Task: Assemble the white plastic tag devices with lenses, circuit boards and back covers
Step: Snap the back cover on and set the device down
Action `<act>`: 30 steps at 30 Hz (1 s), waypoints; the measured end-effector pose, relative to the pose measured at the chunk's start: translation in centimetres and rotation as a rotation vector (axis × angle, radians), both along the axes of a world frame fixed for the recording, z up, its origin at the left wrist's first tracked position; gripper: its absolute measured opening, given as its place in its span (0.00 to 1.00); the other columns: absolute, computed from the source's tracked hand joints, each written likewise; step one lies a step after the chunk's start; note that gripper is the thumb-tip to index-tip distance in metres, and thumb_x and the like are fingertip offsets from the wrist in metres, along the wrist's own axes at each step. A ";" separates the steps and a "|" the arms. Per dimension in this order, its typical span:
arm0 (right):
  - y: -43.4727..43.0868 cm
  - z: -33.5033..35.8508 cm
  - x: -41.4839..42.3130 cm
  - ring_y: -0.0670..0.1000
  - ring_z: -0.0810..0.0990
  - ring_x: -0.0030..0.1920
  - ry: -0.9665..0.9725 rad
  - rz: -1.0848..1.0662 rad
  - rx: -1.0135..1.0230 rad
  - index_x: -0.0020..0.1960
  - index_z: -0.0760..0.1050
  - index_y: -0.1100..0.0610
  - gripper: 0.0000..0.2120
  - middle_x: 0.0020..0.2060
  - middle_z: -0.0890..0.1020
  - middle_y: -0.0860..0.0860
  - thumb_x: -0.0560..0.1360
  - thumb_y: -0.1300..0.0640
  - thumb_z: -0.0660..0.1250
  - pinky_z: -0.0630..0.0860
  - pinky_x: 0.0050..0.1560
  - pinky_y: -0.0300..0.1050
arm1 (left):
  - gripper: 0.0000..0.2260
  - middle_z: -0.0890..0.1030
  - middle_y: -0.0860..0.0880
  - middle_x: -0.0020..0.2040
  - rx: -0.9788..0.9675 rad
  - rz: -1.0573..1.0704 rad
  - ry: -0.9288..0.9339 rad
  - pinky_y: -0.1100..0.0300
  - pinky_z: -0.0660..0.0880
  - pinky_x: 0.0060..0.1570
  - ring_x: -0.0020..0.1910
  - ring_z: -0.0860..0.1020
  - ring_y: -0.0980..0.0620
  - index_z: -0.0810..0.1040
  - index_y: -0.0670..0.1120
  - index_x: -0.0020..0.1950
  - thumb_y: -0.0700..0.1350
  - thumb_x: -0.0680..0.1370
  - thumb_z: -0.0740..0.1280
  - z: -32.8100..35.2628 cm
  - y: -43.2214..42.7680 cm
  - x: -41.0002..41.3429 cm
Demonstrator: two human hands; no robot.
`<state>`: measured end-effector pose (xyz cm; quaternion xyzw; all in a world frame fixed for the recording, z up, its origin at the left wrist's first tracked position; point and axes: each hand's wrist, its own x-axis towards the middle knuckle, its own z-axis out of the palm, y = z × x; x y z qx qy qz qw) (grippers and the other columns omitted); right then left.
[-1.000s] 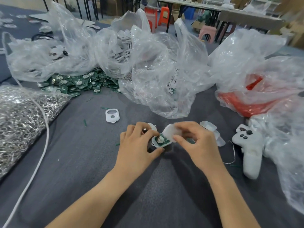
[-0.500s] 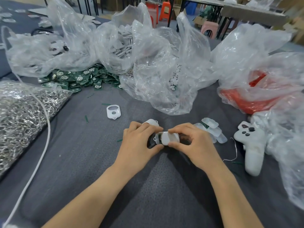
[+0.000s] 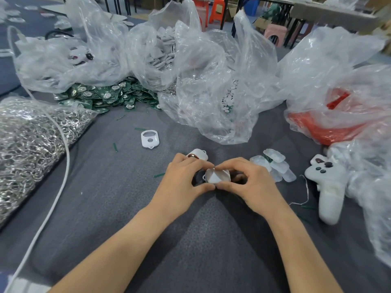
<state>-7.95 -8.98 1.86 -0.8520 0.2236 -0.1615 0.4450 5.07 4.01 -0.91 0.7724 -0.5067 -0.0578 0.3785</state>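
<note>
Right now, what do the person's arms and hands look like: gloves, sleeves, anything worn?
The left hand and right hand are bare, with no gloves. No sleeves, watch or bracelet show anywhere up to the frame's edge.

I can read no text, label, brand or number anywhere. Any print on the green circuit boards (image 3: pixel 105 96) is too small to make out.
</note>
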 end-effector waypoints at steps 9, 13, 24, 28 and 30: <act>0.0 -0.3 0.2 0.40 0.71 0.33 0.032 -0.034 0.027 0.49 0.81 0.46 0.14 0.39 0.78 0.42 0.66 0.59 0.78 0.71 0.39 0.30 | 0.15 0.72 0.67 0.40 -0.014 0.016 0.044 0.73 0.63 0.47 0.46 0.67 0.55 0.81 0.54 0.59 0.51 0.72 0.73 0.2 -0.1 0.0; 0.0 -0.4 0.3 0.47 0.73 0.35 0.024 -0.019 0.017 0.50 0.80 0.50 0.15 0.41 0.79 0.48 0.66 0.60 0.78 0.73 0.40 0.33 | 0.20 0.78 0.52 0.55 0.052 -0.052 -0.032 0.70 0.60 0.50 0.48 0.64 0.54 0.76 0.49 0.67 0.50 0.76 0.69 0.3 -0.5 0.0; -0.4 -0.5 0.4 0.46 0.82 0.45 0.011 -0.073 0.144 0.50 0.79 0.44 0.11 0.42 0.84 0.47 0.74 0.59 0.71 0.78 0.50 0.40 | 0.16 0.75 0.57 0.50 0.017 -0.073 -0.058 0.56 0.67 0.54 0.51 0.67 0.53 0.78 0.50 0.61 0.47 0.74 0.72 0.5 -0.4 -0.3; 0.3 -0.3 0.3 0.45 0.82 0.45 -0.034 -0.067 0.169 0.47 0.81 0.47 0.10 0.42 0.85 0.46 0.73 0.62 0.71 0.77 0.48 0.35 | 0.13 0.79 0.57 0.49 -0.088 -0.053 0.075 0.67 0.69 0.51 0.51 0.73 0.59 0.78 0.51 0.57 0.42 0.74 0.72 0.5 -0.1 -0.6; 0.8 0.0 0.4 0.44 0.83 0.45 -0.119 -0.073 0.237 0.47 0.81 0.49 0.10 0.42 0.85 0.46 0.73 0.64 0.71 0.76 0.45 0.33 | 0.11 0.81 0.58 0.47 -0.153 0.005 0.249 0.73 0.69 0.48 0.46 0.77 0.63 0.78 0.54 0.56 0.42 0.76 0.70 0.7 -0.1 -0.6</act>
